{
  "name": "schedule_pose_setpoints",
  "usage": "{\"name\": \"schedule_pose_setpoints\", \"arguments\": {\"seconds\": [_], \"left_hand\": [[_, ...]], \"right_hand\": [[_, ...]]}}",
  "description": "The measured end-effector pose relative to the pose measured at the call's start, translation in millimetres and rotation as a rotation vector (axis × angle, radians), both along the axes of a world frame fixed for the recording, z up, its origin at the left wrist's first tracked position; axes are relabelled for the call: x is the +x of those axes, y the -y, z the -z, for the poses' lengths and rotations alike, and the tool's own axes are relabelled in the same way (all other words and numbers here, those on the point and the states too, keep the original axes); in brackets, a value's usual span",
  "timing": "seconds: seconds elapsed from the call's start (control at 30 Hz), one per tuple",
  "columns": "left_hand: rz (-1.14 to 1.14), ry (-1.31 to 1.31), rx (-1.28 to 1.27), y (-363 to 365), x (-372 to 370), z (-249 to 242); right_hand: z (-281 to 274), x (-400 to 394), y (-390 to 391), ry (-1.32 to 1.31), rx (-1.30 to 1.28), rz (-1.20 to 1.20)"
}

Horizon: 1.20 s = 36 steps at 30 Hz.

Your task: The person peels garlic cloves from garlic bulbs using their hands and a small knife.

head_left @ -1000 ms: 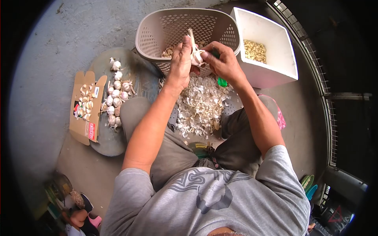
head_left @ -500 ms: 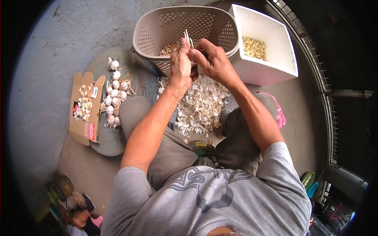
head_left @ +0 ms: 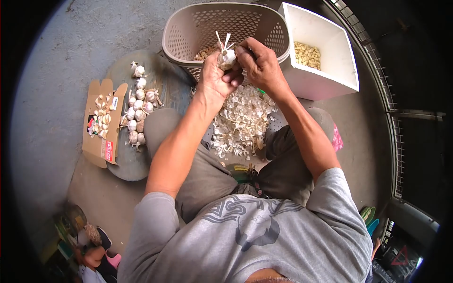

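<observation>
My left hand (head_left: 219, 78) is closed round a garlic bulb (head_left: 227, 58) whose split stalk points up, over the front of the tall brown basket (head_left: 188, 28). My right hand (head_left: 258, 62) is closed at the bulb's right side; a small green thing shows below it, and what its fingers hold is too hidden to name. Inside the basket are garlic cloves (head_left: 204, 53). Beneath my hands, between my legs, lies a heap of garlic skins (head_left: 238, 125).
At the right of the basket stands a white foam box (head_left: 330, 78) holding peeled cloves (head_left: 306, 55). Several garlic bulbs (head_left: 139, 104) lie on a round board (head_left: 125, 172) at left, beside a cardboard box (head_left: 96, 153) with cloves. Part of another person (head_left: 94, 257) shows at lower left.
The bulb has turned into view in my left hand, its stalk now spread. My right hand has shifted slightly up and right. The whole view has moved a little.
</observation>
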<state>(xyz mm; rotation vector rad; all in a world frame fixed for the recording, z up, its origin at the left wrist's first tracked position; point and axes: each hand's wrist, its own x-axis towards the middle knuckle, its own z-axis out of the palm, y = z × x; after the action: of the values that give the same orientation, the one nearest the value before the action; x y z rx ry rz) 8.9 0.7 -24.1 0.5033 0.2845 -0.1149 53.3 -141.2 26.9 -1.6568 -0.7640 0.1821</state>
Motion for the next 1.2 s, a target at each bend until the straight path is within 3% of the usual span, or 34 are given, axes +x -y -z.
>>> {"name": "schedule_pose_setpoints", "arguments": {"seconds": [0.07, 0.13, 0.2, 0.4, 0.6, 0.8, 0.93, 1.07, 1.2], "left_hand": [[-0.043, 0.042, 0.036, 0.6, 2.9, -7.8], [-0.087, -0.056, 0.246, 3.9, 4.3, -12.1], [-0.085, -0.014, 0.289, 6.2, 5.3, -13.1], [-0.104, -0.018, 0.320, 4.3, 3.8, -23.3], [-0.141, -0.005, 0.301, 1.8, 2.3, -27.1], [-0.149, -0.012, 0.386, -5.1, 2.0, -28.3], [-0.066, 0.140, 0.701, -1.4, 1.3, -27.4], [-0.032, 0.176, 0.681, 4.2, -1.3, -22.0], [-0.142, 0.287, 0.907, 2.7, -0.7, -21.1]], "right_hand": [[2.0, 6.3, 0.0, -0.159, 0.021, -0.019], [7.4, 19.6, 7.4, -0.392, -0.008, -0.059], [14.2, 22.5, 12.2, -0.476, 0.117, -0.107], [7.8, 24.9, 19.1, -0.641, 0.157, -0.109], [9.9, 28.0, 23.8, -0.499, 0.105, -0.136], [16.2, 44.8, 38.3, -0.621, 0.139, -0.266], [15.8, 45.7, 37.8, -0.484, 0.096, -0.245], [14.0, 44.1, 38.6, -0.428, 0.045, -0.221], [13.7, 33.6, 31.4, -0.360, -0.006, -0.102]]}}
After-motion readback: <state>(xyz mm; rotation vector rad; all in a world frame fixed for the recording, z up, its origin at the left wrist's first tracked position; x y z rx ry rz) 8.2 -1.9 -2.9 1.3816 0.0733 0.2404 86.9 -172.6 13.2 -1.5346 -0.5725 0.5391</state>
